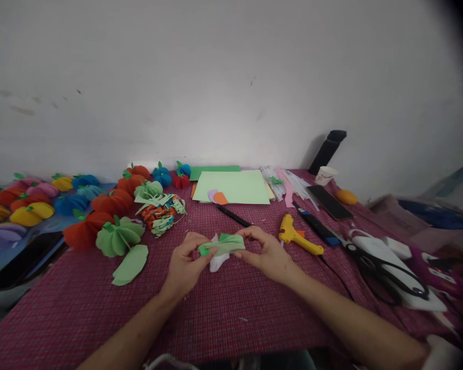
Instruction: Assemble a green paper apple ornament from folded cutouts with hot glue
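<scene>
Both hands pinch a folded light green paper piece above the middle of the table. Its left end is between the thumb and fingers of my left hand, its right end in those of my right hand. Darker green bits show along the piece's top and left side. Just below it a white scrap hangs or lies; I cannot tell which. To the left, a flat light green paper stack with rounded ends rests on the cloth beside a light green paper pumpkin.
Many coloured paper pumpkins crowd the left. Behind my hands are paper sheets, a black pen and a shredded-paper heap. To the right lie a yellow glue gun, a utility knife, scissors and a phone.
</scene>
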Demonstrator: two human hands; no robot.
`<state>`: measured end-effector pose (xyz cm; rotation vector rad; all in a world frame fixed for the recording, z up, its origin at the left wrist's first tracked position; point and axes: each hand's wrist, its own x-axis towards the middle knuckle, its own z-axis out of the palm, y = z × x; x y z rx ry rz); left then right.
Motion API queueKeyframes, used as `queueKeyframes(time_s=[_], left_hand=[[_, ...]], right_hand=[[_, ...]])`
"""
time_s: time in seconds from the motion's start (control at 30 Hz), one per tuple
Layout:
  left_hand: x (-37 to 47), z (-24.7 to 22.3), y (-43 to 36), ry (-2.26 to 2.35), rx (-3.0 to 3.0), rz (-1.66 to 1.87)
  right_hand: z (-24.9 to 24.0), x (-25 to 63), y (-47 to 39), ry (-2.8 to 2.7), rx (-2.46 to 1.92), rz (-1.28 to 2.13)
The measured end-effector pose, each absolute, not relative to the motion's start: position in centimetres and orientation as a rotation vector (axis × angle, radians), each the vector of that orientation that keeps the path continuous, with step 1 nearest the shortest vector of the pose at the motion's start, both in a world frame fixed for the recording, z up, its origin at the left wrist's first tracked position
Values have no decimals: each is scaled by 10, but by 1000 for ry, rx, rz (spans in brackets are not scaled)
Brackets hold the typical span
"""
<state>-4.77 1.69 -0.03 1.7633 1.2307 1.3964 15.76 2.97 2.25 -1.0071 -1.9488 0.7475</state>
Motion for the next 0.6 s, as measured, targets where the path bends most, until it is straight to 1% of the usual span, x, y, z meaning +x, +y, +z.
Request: queueKeyframes(time_s=[0.1,0.37,0.47,0.53,0.6], left_hand=[[-50,0,19,1236,1679,1386],[-50,-1,22,1141,1234,1371],[-49,-2,24,1071,1075,1430],[-49,-2,26,1028,1009,1472],[-49,-2,27,1003,972,1485]], right_hand=[[29,153,33,-1940,-1002,744],[35,136,40,-1801,-1058,1000],[32,140,44,-1895,-996,1080],[29,146,48,-2030,-999,1041],[24,150,51,-2150,-1054,919]])
